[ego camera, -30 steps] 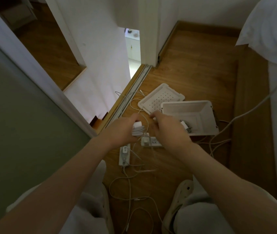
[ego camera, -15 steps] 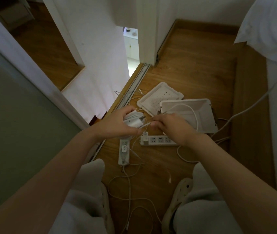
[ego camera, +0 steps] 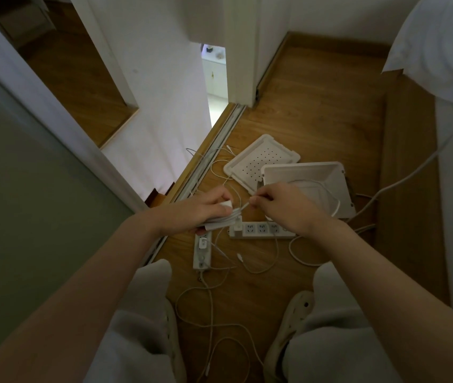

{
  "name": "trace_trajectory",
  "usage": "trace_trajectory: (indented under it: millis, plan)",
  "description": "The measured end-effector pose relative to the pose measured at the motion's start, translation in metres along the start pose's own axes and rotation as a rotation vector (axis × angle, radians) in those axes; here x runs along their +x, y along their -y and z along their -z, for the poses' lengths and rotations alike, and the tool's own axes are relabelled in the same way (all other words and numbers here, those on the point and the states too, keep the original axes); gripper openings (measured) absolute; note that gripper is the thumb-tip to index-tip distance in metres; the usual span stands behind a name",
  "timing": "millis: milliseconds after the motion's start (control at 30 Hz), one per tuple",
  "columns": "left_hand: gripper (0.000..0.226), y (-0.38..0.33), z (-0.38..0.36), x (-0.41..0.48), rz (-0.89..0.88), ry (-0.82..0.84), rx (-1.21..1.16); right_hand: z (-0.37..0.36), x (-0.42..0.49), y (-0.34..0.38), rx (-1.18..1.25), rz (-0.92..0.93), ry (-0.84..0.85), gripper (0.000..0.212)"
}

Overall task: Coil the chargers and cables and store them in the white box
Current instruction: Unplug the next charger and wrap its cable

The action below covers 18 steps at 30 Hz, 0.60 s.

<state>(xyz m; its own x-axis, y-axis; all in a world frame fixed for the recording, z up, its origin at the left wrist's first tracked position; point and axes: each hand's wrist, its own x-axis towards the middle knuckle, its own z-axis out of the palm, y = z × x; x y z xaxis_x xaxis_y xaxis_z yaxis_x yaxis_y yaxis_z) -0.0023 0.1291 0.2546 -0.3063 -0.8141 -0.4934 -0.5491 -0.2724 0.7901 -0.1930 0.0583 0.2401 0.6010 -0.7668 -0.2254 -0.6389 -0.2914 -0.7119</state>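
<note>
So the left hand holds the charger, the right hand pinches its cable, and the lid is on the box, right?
No: the head view shows the lid off the box, lying on the floor by it. The left hand does hold the charger, and the right hand pinches its cable.

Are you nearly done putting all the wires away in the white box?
Not nearly. Done: the lid is off and the white box sits open. In hand: the left hand holds a charger with its cable partly wound on, and the right hand pinches the loose part. Left: more cables sprawl on the floor, and a small charger sits plugged into the power strip.
</note>
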Motion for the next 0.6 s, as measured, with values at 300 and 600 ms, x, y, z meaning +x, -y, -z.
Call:
trace_trajectory:
  millis: [300,600]
  plan:
    - [0.012,-0.013,0.003,-0.004,-0.114,-0.109,-0.190,0.007,0.000,0.008,0.047,0.019,-0.220,0.027]
    - [0.015,-0.006,-0.014,0.009,-0.047,-0.339,0.065,-0.007,-0.017,0.021,0.062,0.066,-0.126,0.027]
